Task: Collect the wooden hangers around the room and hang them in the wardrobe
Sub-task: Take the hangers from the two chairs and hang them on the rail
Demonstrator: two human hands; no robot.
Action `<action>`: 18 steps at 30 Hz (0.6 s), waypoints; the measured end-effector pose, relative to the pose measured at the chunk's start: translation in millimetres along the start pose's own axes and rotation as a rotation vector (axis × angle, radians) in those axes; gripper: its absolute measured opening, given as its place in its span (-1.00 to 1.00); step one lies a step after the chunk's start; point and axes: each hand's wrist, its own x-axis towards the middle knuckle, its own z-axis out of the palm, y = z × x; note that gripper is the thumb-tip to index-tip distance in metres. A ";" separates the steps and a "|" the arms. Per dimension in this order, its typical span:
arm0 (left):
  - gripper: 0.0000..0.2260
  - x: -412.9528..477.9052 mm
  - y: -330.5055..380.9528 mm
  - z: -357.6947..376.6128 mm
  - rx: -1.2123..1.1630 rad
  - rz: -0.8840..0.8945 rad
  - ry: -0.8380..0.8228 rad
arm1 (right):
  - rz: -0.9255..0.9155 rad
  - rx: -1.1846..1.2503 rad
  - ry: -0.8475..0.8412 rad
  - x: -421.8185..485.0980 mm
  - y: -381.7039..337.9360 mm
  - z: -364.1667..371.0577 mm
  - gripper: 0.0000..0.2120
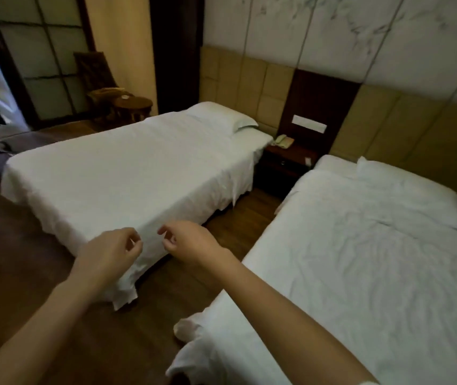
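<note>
Head view, nearest first: left grip (110,252) and right grip (191,244) held out side by side, loosely curled, apart, clamped on nothing. At right, near bed (360,259), only rumpled white sheet; beyond, far bed (124,168), bare sheet and pillow (221,119). No hanger in sight, nor wardrobe. Probably light, stiff, smooth wood; best taken at the neck under the hook. Farther back, telephone (284,140) and round tabletop (133,102).

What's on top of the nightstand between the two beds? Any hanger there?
A pale telephone sits on the nightstand, with a small white item near its right front edge. No hanger shows there. The right bed hides its right end.
</note>
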 end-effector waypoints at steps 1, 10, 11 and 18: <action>-0.85 10.6 -6.7 0.2 -0.020 0.034 -0.020 | 0.035 0.005 0.012 7.4 0.2 3.6 -0.69; -0.82 74.1 -196.0 -64.7 -0.005 0.079 -0.053 | 0.118 0.029 0.092 146.2 -127.3 60.5 -0.71; -0.81 75.3 -222.7 -75.8 -0.009 0.050 -0.045 | 0.096 0.014 0.087 165.8 -144.7 68.3 -0.71; -0.76 21.7 -474.2 -167.8 -0.027 -0.403 0.163 | -0.262 -0.004 -0.094 333.6 -351.3 173.2 -0.74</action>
